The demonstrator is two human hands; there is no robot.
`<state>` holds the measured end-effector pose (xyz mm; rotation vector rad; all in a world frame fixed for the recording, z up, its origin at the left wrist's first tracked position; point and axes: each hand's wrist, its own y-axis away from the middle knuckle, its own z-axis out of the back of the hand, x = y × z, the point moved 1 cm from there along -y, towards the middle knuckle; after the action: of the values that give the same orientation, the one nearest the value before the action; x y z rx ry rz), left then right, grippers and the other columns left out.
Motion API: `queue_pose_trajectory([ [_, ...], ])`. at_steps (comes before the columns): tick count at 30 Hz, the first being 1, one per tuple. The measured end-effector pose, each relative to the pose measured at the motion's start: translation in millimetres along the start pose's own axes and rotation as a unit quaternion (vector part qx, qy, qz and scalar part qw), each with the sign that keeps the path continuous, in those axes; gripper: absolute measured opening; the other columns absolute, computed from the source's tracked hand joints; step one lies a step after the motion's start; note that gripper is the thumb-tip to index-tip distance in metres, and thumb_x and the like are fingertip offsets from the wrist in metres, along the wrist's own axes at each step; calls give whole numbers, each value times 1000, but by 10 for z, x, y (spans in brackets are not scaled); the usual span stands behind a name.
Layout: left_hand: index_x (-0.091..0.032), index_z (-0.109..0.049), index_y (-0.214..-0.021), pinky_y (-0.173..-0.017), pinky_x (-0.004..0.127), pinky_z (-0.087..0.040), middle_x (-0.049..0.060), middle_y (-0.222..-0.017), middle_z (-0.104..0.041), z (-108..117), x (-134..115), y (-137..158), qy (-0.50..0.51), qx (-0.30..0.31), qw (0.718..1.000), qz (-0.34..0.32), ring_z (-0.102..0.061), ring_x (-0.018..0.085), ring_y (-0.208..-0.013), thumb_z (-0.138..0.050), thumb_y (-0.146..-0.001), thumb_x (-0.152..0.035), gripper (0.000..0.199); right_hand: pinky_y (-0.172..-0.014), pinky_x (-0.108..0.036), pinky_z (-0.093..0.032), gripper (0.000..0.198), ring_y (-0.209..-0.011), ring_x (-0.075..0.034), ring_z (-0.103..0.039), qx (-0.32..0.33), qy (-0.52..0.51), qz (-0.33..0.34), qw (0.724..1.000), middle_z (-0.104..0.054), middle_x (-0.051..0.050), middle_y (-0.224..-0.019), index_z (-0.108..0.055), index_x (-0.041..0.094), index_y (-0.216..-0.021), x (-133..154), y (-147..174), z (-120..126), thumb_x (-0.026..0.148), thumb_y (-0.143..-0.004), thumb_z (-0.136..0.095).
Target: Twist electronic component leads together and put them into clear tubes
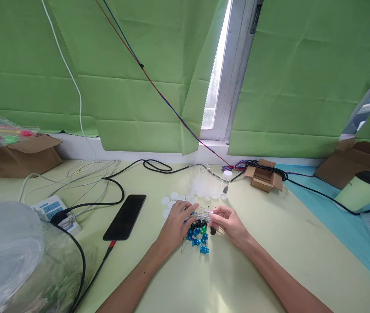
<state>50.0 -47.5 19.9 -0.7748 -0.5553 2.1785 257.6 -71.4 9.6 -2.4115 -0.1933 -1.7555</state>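
Over the middle of the table, a small bundle of thin, silvery wire-like pieces [202, 213] spans between my two hands. My left hand [173, 224] is closed with its fingertips on the bundle's left end. The right end is pinched by my right hand [232, 224]. Just below lie several small shiny blue metal parts [204, 249], a green part [203, 229] and black parts [213, 231], some partly hidden by my fingers. White round caps [165, 201] lie beyond my left hand. Clear containers [198, 182] stand behind, one white-capped [227, 174].
A black phone [125, 217] with a plugged-in cable lies left, near a power strip [56, 211] and tangled cords. A big plastic-wrapped roll [5, 252] fills the lower left. A small open carton [263, 176] and a green cup [361, 191] stand right.
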Motion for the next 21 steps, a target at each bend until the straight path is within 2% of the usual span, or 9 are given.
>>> queue_pose_trajectory([
  [5, -24, -61, -123, -85, 38, -51, 7, -104, -64, -20, -7, -9, 17, -13, 1000, 22, -56, 23, -100, -56, -93, -25, 30, -55, -24, -40, 28, -60, -12, -56, -8, 0, 1, 1000, -68, -3, -70, -68, 17, -81, 30, 17, -30, 43, -75, -79],
  [10, -23, -63, -120, -86, 38, -51, 7, -104, -67, 0, -28, -44, 86, -49, 989, 111, -60, 23, -99, -60, -91, -34, 31, -54, -26, -40, 35, -54, -11, -47, -39, 22, 43, 998, -67, -4, -69, -70, 17, -93, 91, 18, -44, 50, -85, -66],
  [12, -22, -65, -117, -84, 37, -50, 7, -101, -68, 13, -24, -61, 119, -81, 975, 171, -62, 23, -95, -62, -88, -38, 32, -54, -27, -40, 35, -54, -12, -48, -67, 63, 72, 993, -67, -4, -68, -71, 18, -92, 104, 19, -40, 52, -87, -63],
  [16, -21, -68, -108, -81, 34, -50, 7, -95, -70, 23, 11, -86, 197, -146, 926, 288, -64, 24, -92, -67, -82, -44, 35, -54, -29, -40, 32, -53, -14, -48, -100, 173, 119, 972, -63, -3, -65, -70, 20, -82, 78, 43, -59, 51, -87, -63],
  [18, -19, -68, -107, -79, 32, -50, 6, -92, -70, 21, 19, -102, 246, -153, 905, 311, -64, 22, -88, -66, -81, -46, 37, -57, -30, -42, 29, -57, -17, -52, -86, 237, 141, 957, -64, -3, -67, -70, 21, -81, 45, 65, -88, 47, -89, -61],
  [21, -17, -66, -101, -66, 28, -50, 5, -81, -67, 21, 8, -125, 309, -149, 880, 329, -62, 17, -72, -65, -82, -49, 38, -61, -32, -43, 22, -64, -19, -56, -41, 336, 179, 924, -66, -5, -74, -70, 22, -87, -5, 102, -134, 38, -93, -57],
])
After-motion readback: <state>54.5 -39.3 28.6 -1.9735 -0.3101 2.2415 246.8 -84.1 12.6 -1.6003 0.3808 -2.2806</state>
